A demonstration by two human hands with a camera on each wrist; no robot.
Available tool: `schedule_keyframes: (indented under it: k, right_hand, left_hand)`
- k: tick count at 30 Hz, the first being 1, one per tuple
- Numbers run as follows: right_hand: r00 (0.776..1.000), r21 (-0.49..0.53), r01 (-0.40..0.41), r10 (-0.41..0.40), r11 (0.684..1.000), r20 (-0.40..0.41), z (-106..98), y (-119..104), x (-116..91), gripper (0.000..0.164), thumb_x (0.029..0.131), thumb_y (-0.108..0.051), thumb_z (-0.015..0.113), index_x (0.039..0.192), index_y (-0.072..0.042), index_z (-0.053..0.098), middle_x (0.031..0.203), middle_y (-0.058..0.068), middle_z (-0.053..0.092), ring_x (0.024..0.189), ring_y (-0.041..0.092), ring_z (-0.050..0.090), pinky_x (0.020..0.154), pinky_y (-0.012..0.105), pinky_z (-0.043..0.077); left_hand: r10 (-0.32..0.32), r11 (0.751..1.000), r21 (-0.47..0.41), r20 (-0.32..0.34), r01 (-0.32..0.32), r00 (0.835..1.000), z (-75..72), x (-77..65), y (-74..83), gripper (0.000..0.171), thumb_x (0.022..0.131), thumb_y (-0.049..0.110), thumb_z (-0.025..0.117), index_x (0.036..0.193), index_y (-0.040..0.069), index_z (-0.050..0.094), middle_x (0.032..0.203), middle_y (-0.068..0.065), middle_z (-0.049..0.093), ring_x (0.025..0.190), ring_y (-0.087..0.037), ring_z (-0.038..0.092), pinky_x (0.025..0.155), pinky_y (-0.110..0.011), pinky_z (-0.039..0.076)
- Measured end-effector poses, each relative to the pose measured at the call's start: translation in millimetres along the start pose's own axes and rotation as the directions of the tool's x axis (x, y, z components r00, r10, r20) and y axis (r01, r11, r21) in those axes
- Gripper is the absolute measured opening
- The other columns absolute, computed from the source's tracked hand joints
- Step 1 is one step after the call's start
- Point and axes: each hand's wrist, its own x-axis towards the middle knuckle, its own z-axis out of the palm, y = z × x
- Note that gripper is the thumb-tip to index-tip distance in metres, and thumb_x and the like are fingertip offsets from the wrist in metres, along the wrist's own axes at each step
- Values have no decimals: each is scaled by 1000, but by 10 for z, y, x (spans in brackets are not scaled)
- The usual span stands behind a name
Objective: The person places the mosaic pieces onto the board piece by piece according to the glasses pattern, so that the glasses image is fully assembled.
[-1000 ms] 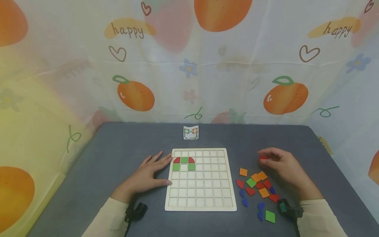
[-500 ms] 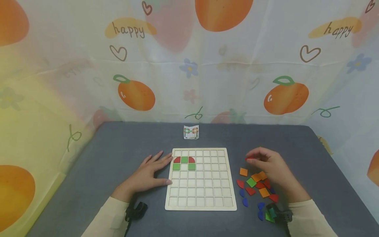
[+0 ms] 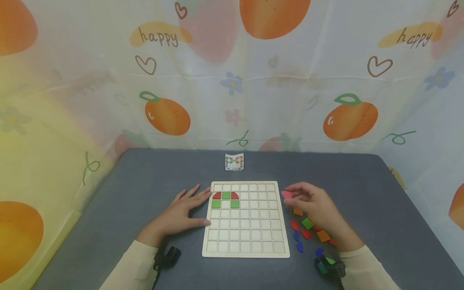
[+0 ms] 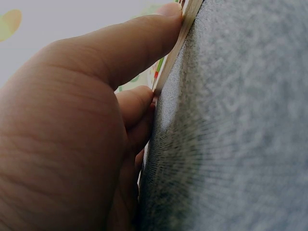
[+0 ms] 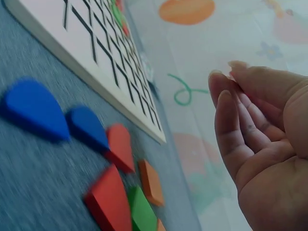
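Note:
A pale grid board [image 3: 250, 224] lies on the grey table, with two red quarter-circle tiles [image 3: 216, 196] and several green square tiles [image 3: 226, 195] in its upper-left cells. My left hand [image 3: 177, 213] rests with spread fingers at the board's left edge, thumb and fingertips touching the rim. Just off the board's upper-right edge, my right hand [image 3: 316, 204] pinches a red tile [image 3: 286, 195] between thumb and fingers. In the right wrist view the fingertips hide nearly all of that tile.
Loose tiles lie right of the board: orange squares [image 3: 323, 236], red pieces [image 3: 294, 225], a green square [image 3: 307, 223] and blue half-rounds [image 3: 300, 247]. Some are covered by the right forearm. Behind the board stands a small printed pattern card [image 3: 234, 162]. A patterned cloth backs the table.
My right hand has moved left with the red tile, from beyond the loose pieces to near the board's right edge. The left hand has stayed still.

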Motion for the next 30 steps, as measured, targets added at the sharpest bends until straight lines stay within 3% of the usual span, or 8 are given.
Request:
schedule_keyframes:
  k: [10, 19, 25, 30]
  right_hand:
    - [994, 105, 58, -67, 993, 84, 288, -48, 44, 29, 99, -3, 81, 122, 4, 65, 101, 12, 76, 94, 34, 77, 82, 36, 62]
    - [986, 62, 99, -106, 993, 125, 570, -120, 117, 28, 98, -9, 84, 118, -2, 66, 97, 6, 75, 88, 27, 77, 79, 33, 60]
    - [980, -40, 163, -157, 986, 125, 807, -151, 180, 23, 95, -13, 88, 113, -10, 73, 93, -2, 70, 80, 19, 67, 73, 30, 56]
    - [971, -53, 189, -178, 981, 160, 992, -146, 231, 22, 96, -14, 87, 116, -11, 77, 91, -6, 69, 80, 16, 65, 74, 31, 55]
  left_hand:
    - [5, 1000, 10, -4, -5, 1000, 12, -3, -23, 98, 92, 63, 81, 171, 22, 40, 174, 6, 34, 165, -35, 13, 126, -67, 2]
    - [10, 1000, -1, -7, -10, 1000, 16, -5, -34, 97, 93, 62, 80, 171, 20, 41, 174, 5, 35, 165, -37, 14, 125, -69, 2]
    - [8, 1000, 1, -11, -8, 1000, 18, -2, -22, 97, 92, 63, 80, 171, 19, 41, 174, 4, 35, 164, -37, 15, 125, -69, 2]
    - [10, 1000, 4, -13, -10, 1000, 14, 1, -12, 99, 91, 63, 81, 171, 20, 41, 174, 5, 35, 165, -36, 14, 125, -69, 2]
